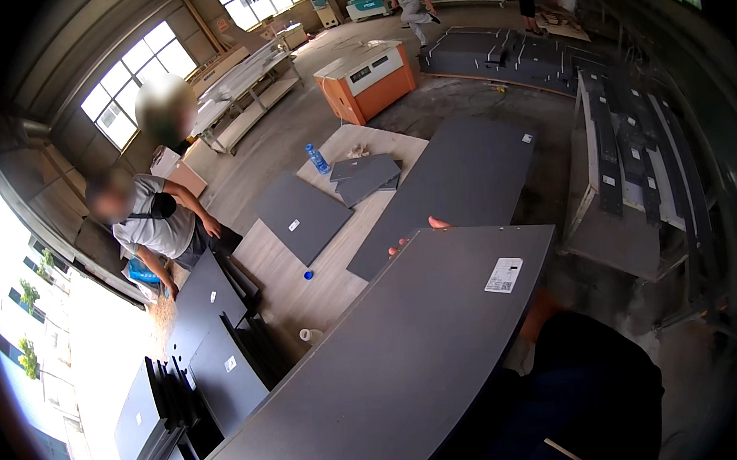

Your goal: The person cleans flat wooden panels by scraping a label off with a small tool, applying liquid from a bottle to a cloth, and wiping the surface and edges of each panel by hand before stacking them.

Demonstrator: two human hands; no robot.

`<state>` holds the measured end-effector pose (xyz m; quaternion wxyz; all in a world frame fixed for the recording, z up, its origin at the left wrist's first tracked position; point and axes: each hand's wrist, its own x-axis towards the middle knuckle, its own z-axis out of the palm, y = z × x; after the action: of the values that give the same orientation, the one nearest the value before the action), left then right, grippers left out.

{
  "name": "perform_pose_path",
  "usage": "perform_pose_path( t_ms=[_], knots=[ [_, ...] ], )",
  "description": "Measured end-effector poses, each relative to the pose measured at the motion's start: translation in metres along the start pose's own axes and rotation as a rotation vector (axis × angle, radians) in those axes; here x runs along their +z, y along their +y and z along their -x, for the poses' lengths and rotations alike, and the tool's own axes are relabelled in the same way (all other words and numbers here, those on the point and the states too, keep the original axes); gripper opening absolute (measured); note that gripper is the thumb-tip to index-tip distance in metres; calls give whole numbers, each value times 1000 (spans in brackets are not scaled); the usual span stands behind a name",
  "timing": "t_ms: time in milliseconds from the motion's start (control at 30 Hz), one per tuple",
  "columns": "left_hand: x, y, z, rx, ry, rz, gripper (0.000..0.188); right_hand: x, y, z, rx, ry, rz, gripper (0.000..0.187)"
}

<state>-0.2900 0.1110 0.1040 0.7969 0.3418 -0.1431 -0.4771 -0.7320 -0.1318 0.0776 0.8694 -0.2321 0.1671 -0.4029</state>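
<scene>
Head view: a large dark grey panel (376,356) is held on the near side of the orange machine (377,90). The left hand (440,223) has its grip curled over the panel's far edge; the right hand (540,315), at the edge nearest the body, is mostly hidden, its grip unclear. Carrying seems in hand; the next move likely calls for steady, level support.

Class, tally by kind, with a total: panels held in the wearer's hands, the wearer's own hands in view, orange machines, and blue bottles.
Held panel: 1
Wearer's hands: 2 (left hand and right hand, both partly hidden)
Orange machine: 1
Blue bottle: 1
Total: 5
</scene>
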Motion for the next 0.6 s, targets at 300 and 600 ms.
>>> perform_pose_path(
  t_ms=[300,600],
  knots=[
    [135,-90,-85,-132,-315,117,70,-125,-83,148,-204,329,122,46],
    [204,-164,-134,-286,-556,363,71,-150,-68,232,-346,564,-83,39]
  ],
)
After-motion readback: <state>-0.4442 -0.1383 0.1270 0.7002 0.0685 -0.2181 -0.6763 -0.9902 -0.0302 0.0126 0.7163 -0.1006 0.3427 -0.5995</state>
